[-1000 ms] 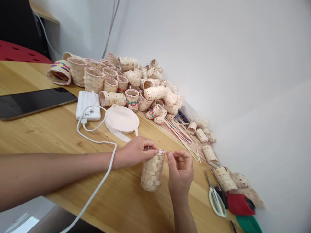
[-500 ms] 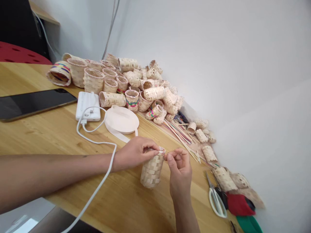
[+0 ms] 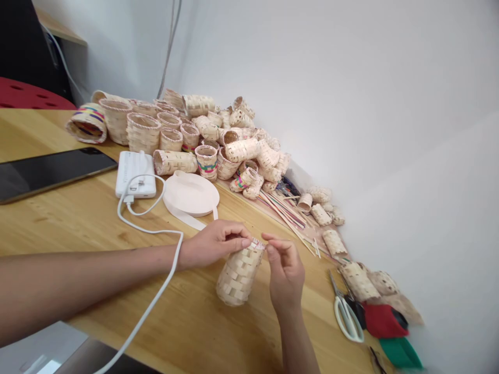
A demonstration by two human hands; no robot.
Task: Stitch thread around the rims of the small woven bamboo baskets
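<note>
A small woven basket [image 3: 239, 275] of pale flat strips leans to the right over the wooden table, its rim wrapped in red and white. My left hand [image 3: 216, 243] grips that rim from the left, with the thumb in front and the fingers curled over the top. Close against the right side of the rim, my right hand [image 3: 287, 272] is closed in a pinch. Whatever sits between those fingertips is too small to make out. Behind my left hand lies a flat roll of white ribbon [image 3: 192, 193], its loose end running toward the wrist.
Many finished-looking baskets [image 3: 143, 132] are piled along the wall. A phone [image 3: 54, 171] and a white power bank [image 3: 135, 174] lie left, its cable [image 3: 156, 306] crossing over my left forearm. Thin strips [image 3: 286, 213] lie behind; scissors [image 3: 349, 317] and a red pouch [image 3: 384, 320] are right.
The basket has tilted more, its base swinging left. My left fingers have shifted slightly along the rim, uncovering more of it. The right index finger has straightened somewhat. The whole view has shifted slightly.
</note>
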